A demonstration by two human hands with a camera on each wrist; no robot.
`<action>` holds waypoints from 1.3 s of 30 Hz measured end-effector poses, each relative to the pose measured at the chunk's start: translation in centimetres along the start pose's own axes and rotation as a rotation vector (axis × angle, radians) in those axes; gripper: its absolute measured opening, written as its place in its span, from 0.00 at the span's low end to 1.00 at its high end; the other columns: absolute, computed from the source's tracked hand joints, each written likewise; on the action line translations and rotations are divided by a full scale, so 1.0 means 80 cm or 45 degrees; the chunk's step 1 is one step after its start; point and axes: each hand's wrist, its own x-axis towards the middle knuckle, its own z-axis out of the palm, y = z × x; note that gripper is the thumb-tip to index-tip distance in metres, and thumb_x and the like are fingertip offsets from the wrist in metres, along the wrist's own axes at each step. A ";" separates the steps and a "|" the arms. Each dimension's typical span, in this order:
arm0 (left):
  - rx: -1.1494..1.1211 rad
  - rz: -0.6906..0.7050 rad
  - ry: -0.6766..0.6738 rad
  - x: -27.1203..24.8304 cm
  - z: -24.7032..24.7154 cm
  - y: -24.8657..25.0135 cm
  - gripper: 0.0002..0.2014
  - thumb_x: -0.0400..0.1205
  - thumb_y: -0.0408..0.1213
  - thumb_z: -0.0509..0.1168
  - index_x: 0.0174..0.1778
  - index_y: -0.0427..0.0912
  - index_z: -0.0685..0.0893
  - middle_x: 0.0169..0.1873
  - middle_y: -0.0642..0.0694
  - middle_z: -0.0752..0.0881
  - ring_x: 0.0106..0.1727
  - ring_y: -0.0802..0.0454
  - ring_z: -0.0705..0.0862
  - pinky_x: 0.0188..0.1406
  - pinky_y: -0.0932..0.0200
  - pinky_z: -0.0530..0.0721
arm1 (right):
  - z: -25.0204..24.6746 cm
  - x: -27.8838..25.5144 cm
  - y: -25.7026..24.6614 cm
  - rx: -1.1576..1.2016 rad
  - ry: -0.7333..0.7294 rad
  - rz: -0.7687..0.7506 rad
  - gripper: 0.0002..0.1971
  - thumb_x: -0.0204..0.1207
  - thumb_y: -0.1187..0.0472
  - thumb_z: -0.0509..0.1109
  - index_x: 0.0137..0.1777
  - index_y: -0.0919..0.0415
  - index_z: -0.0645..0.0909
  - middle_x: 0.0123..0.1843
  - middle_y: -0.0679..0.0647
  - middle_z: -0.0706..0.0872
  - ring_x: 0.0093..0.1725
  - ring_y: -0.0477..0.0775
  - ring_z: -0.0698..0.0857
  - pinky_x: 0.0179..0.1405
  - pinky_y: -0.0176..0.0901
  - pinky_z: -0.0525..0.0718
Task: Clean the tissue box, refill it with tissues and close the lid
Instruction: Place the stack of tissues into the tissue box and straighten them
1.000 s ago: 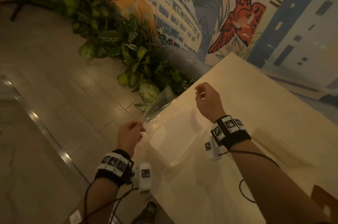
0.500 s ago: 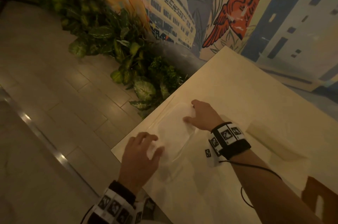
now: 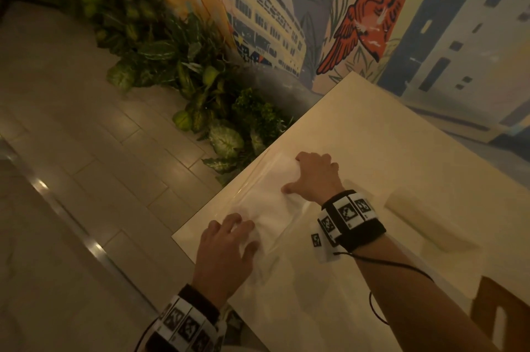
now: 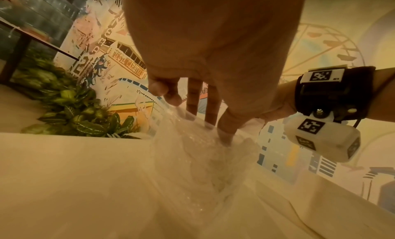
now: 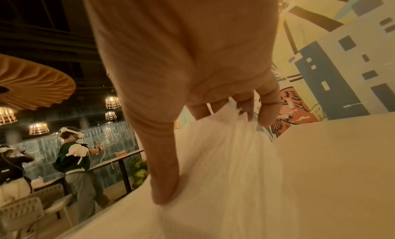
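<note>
A stack of white tissues in a clear plastic wrap [image 3: 269, 202] lies flat near the left corner of the cream table [image 3: 372, 136]. My left hand [image 3: 243, 234] claws down on its near end, fingers and thumb digging into the crinkled plastic wrap [image 4: 192, 158]. My right hand [image 3: 298, 176] grips the far end. In the right wrist view, its thumb and curled fingers [image 5: 265, 117] clamp the white tissues [image 5: 235, 166]. A cream tissue box [image 3: 427, 222] lies to the right of my right wrist, apart from both hands.
The table's left edge [image 3: 226, 188] drops to a tiled floor, with leafy plants [image 3: 223, 122] along a painted wall. A wooden chair back [image 3: 502, 314] shows at the bottom right. In the right wrist view, people [image 5: 74, 158] stand far off at another table.
One second ago both hands held the clear wrap up in the air. They have since come down, and the pack now lies flat on the table under both hands.
</note>
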 end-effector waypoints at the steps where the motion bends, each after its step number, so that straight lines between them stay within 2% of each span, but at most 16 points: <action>1: 0.004 -0.003 -0.001 0.000 0.000 0.000 0.18 0.76 0.50 0.70 0.62 0.55 0.83 0.66 0.50 0.82 0.55 0.47 0.78 0.59 0.48 0.79 | -0.001 -0.002 -0.001 0.029 0.003 -0.003 0.32 0.66 0.41 0.77 0.67 0.54 0.73 0.63 0.55 0.79 0.62 0.60 0.73 0.63 0.57 0.71; 4: -0.002 -0.016 -0.019 0.001 -0.002 -0.001 0.18 0.77 0.51 0.70 0.62 0.56 0.83 0.67 0.51 0.81 0.57 0.47 0.78 0.60 0.48 0.77 | -0.005 -0.007 -0.003 0.242 0.004 -0.018 0.30 0.65 0.46 0.81 0.64 0.55 0.74 0.61 0.54 0.80 0.58 0.56 0.76 0.60 0.50 0.77; 8: -0.010 -0.008 -0.043 0.002 -0.002 -0.003 0.17 0.77 0.52 0.68 0.62 0.56 0.83 0.66 0.52 0.81 0.57 0.48 0.77 0.60 0.50 0.76 | -0.015 -0.007 -0.003 0.409 -0.091 0.008 0.30 0.64 0.49 0.82 0.61 0.57 0.74 0.58 0.53 0.79 0.52 0.52 0.77 0.49 0.41 0.75; 12: -0.045 -0.017 -0.075 0.006 -0.005 -0.003 0.16 0.78 0.52 0.67 0.61 0.57 0.83 0.66 0.53 0.80 0.58 0.50 0.76 0.61 0.52 0.75 | -0.030 -0.005 0.001 0.482 -0.183 0.086 0.37 0.63 0.47 0.82 0.69 0.59 0.73 0.61 0.52 0.76 0.58 0.54 0.77 0.54 0.44 0.76; 16: -0.138 -0.037 -0.118 0.018 -0.021 -0.004 0.15 0.76 0.58 0.67 0.52 0.55 0.86 0.59 0.54 0.84 0.55 0.52 0.79 0.59 0.53 0.76 | -0.038 -0.015 -0.004 0.397 -0.189 -0.049 0.27 0.67 0.46 0.79 0.63 0.56 0.79 0.57 0.51 0.78 0.57 0.54 0.78 0.57 0.46 0.78; 19: -0.377 -0.130 -0.047 0.037 -0.046 0.002 0.20 0.69 0.66 0.68 0.42 0.53 0.79 0.44 0.56 0.81 0.47 0.53 0.79 0.45 0.57 0.77 | -0.045 -0.038 -0.011 0.381 -0.122 -0.189 0.24 0.71 0.48 0.76 0.64 0.55 0.78 0.56 0.47 0.76 0.56 0.50 0.76 0.56 0.43 0.75; 20: -0.474 -0.160 0.014 0.046 -0.055 0.003 0.23 0.66 0.64 0.72 0.44 0.52 0.76 0.44 0.56 0.78 0.46 0.53 0.78 0.41 0.59 0.75 | -0.049 -0.048 -0.013 0.384 -0.092 -0.237 0.22 0.72 0.49 0.75 0.63 0.55 0.78 0.54 0.46 0.76 0.55 0.50 0.76 0.55 0.43 0.76; 22: -0.606 -0.178 0.039 0.067 -0.072 0.000 0.34 0.59 0.62 0.79 0.54 0.52 0.74 0.51 0.54 0.77 0.50 0.53 0.76 0.44 0.58 0.76 | -0.059 -0.068 -0.016 0.430 -0.038 -0.327 0.18 0.72 0.51 0.75 0.59 0.54 0.80 0.51 0.46 0.79 0.52 0.51 0.79 0.52 0.44 0.79; 24: -0.654 -0.099 -0.140 0.090 -0.088 -0.005 0.48 0.52 0.67 0.79 0.67 0.58 0.71 0.62 0.56 0.74 0.59 0.56 0.74 0.54 0.54 0.77 | -0.071 -0.090 -0.018 0.502 0.002 -0.414 0.15 0.71 0.53 0.75 0.57 0.54 0.82 0.50 0.46 0.83 0.48 0.51 0.82 0.49 0.45 0.81; 25: -0.651 -0.021 -0.259 0.100 -0.095 -0.006 0.50 0.50 0.67 0.79 0.69 0.63 0.70 0.65 0.59 0.73 0.61 0.59 0.74 0.58 0.55 0.76 | -0.077 -0.100 -0.018 0.533 0.013 -0.452 0.15 0.71 0.54 0.75 0.56 0.54 0.83 0.49 0.47 0.85 0.47 0.51 0.83 0.47 0.46 0.82; 27: -0.645 0.151 -0.487 0.117 -0.104 -0.005 0.45 0.51 0.64 0.81 0.66 0.71 0.72 0.64 0.66 0.77 0.63 0.68 0.75 0.60 0.56 0.77 | -0.090 -0.121 -0.016 0.569 0.039 -0.492 0.14 0.71 0.55 0.75 0.56 0.54 0.84 0.48 0.48 0.87 0.45 0.49 0.84 0.45 0.46 0.84; 30: -0.662 0.269 -0.779 0.133 -0.105 0.004 0.38 0.56 0.56 0.84 0.63 0.64 0.81 0.57 0.59 0.86 0.60 0.59 0.83 0.60 0.43 0.84 | -0.112 -0.149 -0.004 0.636 0.116 -0.470 0.14 0.72 0.55 0.75 0.57 0.53 0.83 0.49 0.46 0.88 0.44 0.45 0.84 0.45 0.42 0.84; 31: -0.665 0.294 -0.828 0.134 -0.105 0.010 0.34 0.56 0.56 0.84 0.60 0.62 0.84 0.54 0.58 0.88 0.57 0.57 0.85 0.57 0.43 0.85 | -0.120 -0.159 0.004 0.664 0.159 -0.441 0.14 0.72 0.55 0.76 0.57 0.53 0.83 0.49 0.44 0.88 0.45 0.44 0.84 0.44 0.39 0.84; 33: -0.765 0.303 -0.856 0.135 -0.101 0.024 0.30 0.56 0.55 0.83 0.55 0.58 0.87 0.50 0.54 0.90 0.53 0.54 0.88 0.51 0.47 0.88 | -0.134 -0.179 0.024 0.733 0.255 -0.363 0.14 0.72 0.56 0.76 0.57 0.52 0.83 0.48 0.42 0.87 0.45 0.42 0.84 0.44 0.34 0.83; 35: -1.015 0.237 -0.819 0.132 -0.095 0.044 0.29 0.54 0.52 0.84 0.52 0.55 0.89 0.49 0.49 0.91 0.51 0.49 0.88 0.47 0.50 0.90 | -0.143 -0.198 0.051 0.811 0.359 -0.268 0.14 0.72 0.55 0.78 0.56 0.51 0.83 0.48 0.42 0.87 0.46 0.41 0.85 0.43 0.33 0.83; 39: -1.583 0.036 -0.804 0.129 -0.065 0.110 0.32 0.57 0.46 0.85 0.57 0.41 0.88 0.57 0.35 0.89 0.59 0.37 0.86 0.53 0.42 0.88 | -0.135 -0.231 0.122 1.090 0.568 0.059 0.15 0.70 0.55 0.79 0.55 0.43 0.82 0.49 0.39 0.88 0.48 0.40 0.87 0.43 0.37 0.87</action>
